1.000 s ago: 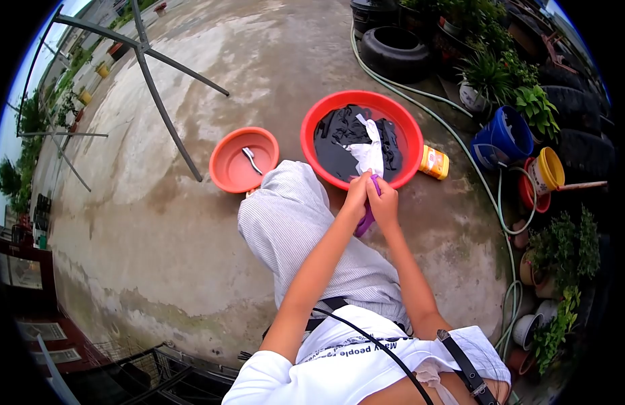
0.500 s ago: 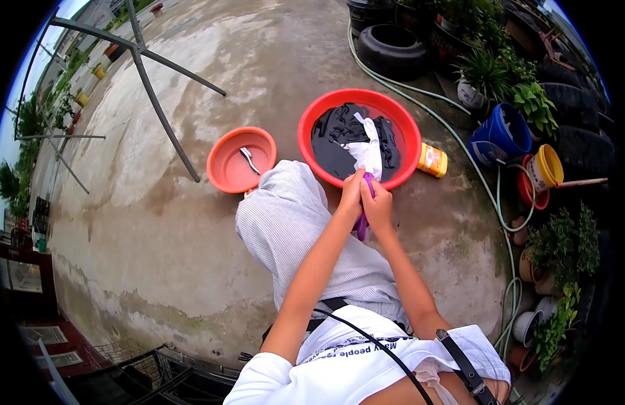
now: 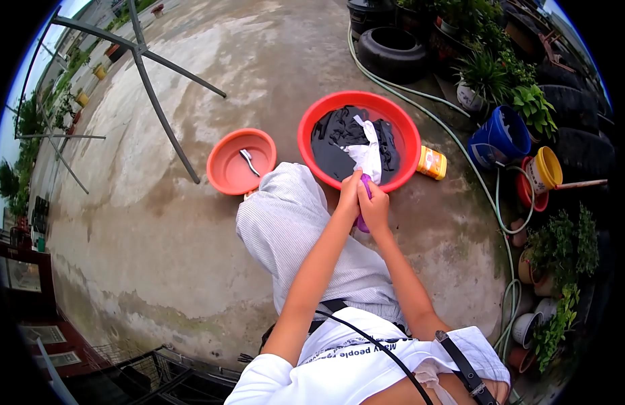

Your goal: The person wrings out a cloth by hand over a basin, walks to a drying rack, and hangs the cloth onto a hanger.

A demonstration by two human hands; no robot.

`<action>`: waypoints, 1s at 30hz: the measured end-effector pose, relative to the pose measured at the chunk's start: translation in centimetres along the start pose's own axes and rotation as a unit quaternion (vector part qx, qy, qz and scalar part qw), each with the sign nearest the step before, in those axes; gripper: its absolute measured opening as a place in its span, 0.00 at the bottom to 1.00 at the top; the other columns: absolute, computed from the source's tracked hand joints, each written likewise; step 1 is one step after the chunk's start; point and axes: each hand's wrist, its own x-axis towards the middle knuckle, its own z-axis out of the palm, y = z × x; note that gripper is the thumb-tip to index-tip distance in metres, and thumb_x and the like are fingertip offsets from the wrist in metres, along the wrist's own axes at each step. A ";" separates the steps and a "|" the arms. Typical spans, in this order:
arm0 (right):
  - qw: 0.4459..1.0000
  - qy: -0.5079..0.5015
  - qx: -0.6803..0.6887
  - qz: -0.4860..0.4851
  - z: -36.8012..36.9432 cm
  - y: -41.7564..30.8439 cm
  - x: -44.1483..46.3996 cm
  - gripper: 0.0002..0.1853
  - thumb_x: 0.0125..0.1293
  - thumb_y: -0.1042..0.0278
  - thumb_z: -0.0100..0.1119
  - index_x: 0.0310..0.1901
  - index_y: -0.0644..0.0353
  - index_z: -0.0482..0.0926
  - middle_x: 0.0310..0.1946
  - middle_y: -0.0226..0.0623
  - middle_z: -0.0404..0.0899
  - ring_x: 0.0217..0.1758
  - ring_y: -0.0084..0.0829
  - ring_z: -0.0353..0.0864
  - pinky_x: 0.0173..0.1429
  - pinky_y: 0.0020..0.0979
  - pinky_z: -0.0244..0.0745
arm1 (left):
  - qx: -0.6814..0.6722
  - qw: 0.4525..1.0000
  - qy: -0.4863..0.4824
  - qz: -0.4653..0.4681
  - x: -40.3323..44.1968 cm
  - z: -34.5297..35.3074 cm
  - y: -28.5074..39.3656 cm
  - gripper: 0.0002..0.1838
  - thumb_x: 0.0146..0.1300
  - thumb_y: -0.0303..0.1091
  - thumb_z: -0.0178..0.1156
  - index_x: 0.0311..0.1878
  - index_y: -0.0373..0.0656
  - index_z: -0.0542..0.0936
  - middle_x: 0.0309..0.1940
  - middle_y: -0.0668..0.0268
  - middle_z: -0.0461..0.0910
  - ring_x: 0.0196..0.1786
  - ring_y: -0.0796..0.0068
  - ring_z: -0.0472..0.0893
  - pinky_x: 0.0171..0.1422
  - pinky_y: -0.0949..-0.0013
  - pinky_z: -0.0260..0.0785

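Side by side at the near rim of a large red basin (image 3: pixel 411 165), my left hand (image 3: pixel 350 192) and my right hand (image 3: pixel 374 208) are both closed around a bunched purple cloth (image 3: pixel 364 223). A white cloth (image 3: pixel 370 156) runs from my hands into the basin; whether it is one piece with the purple part is hidden by my fingers. Black clothes (image 3: pixel 343 128) lie in the basin's dark water. Left of my knee stands a smaller orange-red basin (image 3: pixel 221 172) with a white-and-dark brush (image 3: pixel 247 159) inside.
A yellow-orange container (image 3: pixel 432 163) is just right of the red basin. Farther right are a green hose (image 3: pixel 439 121), a blue bucket (image 3: pixel 496 142), a yellow bucket (image 3: pixel 546 170), tires (image 3: pixel 392 50) and potted plants. A metal frame (image 3: pixel 154 94) stands at upper left on the concrete.
My closed hands have shifted very slightly, and less of the purple cloth hangs below them. The basins and the clothes in them look the same.
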 end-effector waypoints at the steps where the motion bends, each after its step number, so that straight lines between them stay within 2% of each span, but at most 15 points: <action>1: 1.000 0.000 0.010 0.012 -0.1 0.1 0.5 0.16 0.59 0.56 0.50 0.25 0.63 0.72 0.20 0.49 0.73 0.23 0.47 0.72 0.27 0.39 0.64 | 0.009 1.000 0.014 -0.005 -0.2 0.5 0.0 0.14 0.60 0.43 0.51 0.23 0.46 0.71 0.19 0.70 0.72 0.21 0.78 0.72 0.24 0.75 0.64; 3: 0.999 0.002 0.029 0.038 -0.6 0.6 2.0 0.17 0.60 0.56 0.49 0.25 0.63 0.72 0.20 0.49 0.73 0.23 0.47 0.72 0.27 0.38 0.64 | 0.012 0.999 0.023 -0.022 -0.7 1.4 0.4 0.13 0.61 0.42 0.51 0.27 0.43 0.73 0.23 0.67 0.75 0.25 0.77 0.75 0.28 0.73 0.67; 7: 0.998 -0.003 -0.031 0.056 -0.7 3.1 3.9 0.17 0.61 0.56 0.48 0.25 0.64 0.73 0.21 0.50 0.73 0.23 0.46 0.73 0.27 0.38 0.64 | -0.004 1.000 0.009 -0.017 -1.0 1.9 -0.2 0.12 0.62 0.39 0.50 0.34 0.40 0.74 0.28 0.66 0.76 0.28 0.76 0.76 0.31 0.72 0.68; 10: 0.999 0.031 -0.012 0.042 -0.3 1.3 2.2 0.17 0.61 0.56 0.48 0.26 0.63 0.73 0.21 0.50 0.73 0.24 0.47 0.73 0.28 0.39 0.65 | 0.009 1.000 0.029 0.002 -0.5 1.4 0.0 0.12 0.62 0.40 0.50 0.31 0.41 0.74 0.26 0.67 0.76 0.27 0.76 0.76 0.30 0.72 0.68; 12: 0.999 0.025 -0.004 -0.019 0.4 0.8 0.5 0.16 0.60 0.56 0.49 0.26 0.63 0.73 0.17 0.50 0.71 0.21 0.47 0.72 0.27 0.40 0.65 | -0.007 1.000 0.023 0.021 -0.6 0.8 0.4 0.12 0.61 0.41 0.51 0.25 0.46 0.71 0.19 0.70 0.71 0.22 0.78 0.72 0.27 0.72 0.66; 14: 0.997 0.008 -0.045 -0.061 0.7 0.6 -0.6 0.16 0.59 0.56 0.50 0.25 0.62 0.73 0.16 0.49 0.71 0.20 0.48 0.72 0.27 0.40 0.65 | 0.044 0.999 0.017 -0.008 -0.3 -0.3 1.0 0.12 0.60 0.42 0.52 0.25 0.46 0.71 0.19 0.71 0.70 0.21 0.78 0.71 0.26 0.72 0.66; 17: 1.000 0.023 -0.004 -0.019 -0.1 0.2 0.6 0.17 0.59 0.56 0.50 0.24 0.63 0.72 0.17 0.50 0.71 0.21 0.48 0.72 0.27 0.40 0.64 | -0.012 1.000 -0.020 -0.002 -0.3 0.5 0.4 0.12 0.61 0.42 0.52 0.27 0.45 0.72 0.21 0.70 0.73 0.23 0.78 0.73 0.27 0.73 0.67; 21: 0.999 0.020 0.003 0.029 -1.1 2.3 3.6 0.18 0.61 0.58 0.48 0.23 0.66 0.72 0.18 0.51 0.71 0.21 0.45 0.71 0.26 0.38 0.64 | 0.006 0.998 -0.050 -0.024 -1.4 2.1 0.9 0.11 0.63 0.40 0.50 0.35 0.42 0.75 0.28 0.66 0.77 0.29 0.76 0.77 0.33 0.74 0.70; 24: 0.999 0.013 0.011 0.041 -1.0 3.3 4.4 0.18 0.61 0.57 0.48 0.23 0.66 0.71 0.18 0.51 0.72 0.21 0.46 0.71 0.26 0.38 0.63 | 0.013 0.999 -0.042 -0.025 -1.2 2.2 0.5 0.11 0.63 0.40 0.49 0.35 0.41 0.75 0.29 0.66 0.77 0.29 0.76 0.77 0.33 0.74 0.70; 27: 0.998 0.055 -0.007 0.022 -0.5 1.9 2.7 0.18 0.61 0.57 0.48 0.23 0.64 0.71 0.18 0.50 0.72 0.21 0.47 0.72 0.26 0.39 0.63 | 0.017 1.000 -0.017 -0.010 -1.0 2.0 0.8 0.12 0.62 0.41 0.50 0.30 0.44 0.73 0.24 0.68 0.75 0.26 0.78 0.75 0.30 0.73 0.68; 30: 0.995 -0.010 -0.053 -0.081 -0.1 0.1 0.1 0.17 0.59 0.57 0.50 0.22 0.63 0.71 0.16 0.49 0.71 0.20 0.47 0.72 0.25 0.40 0.63 | -0.010 1.000 -0.007 -0.002 -0.3 0.3 0.5 0.13 0.61 0.40 0.50 0.23 0.47 0.70 0.17 0.74 0.68 0.19 0.82 0.68 0.23 0.73 0.61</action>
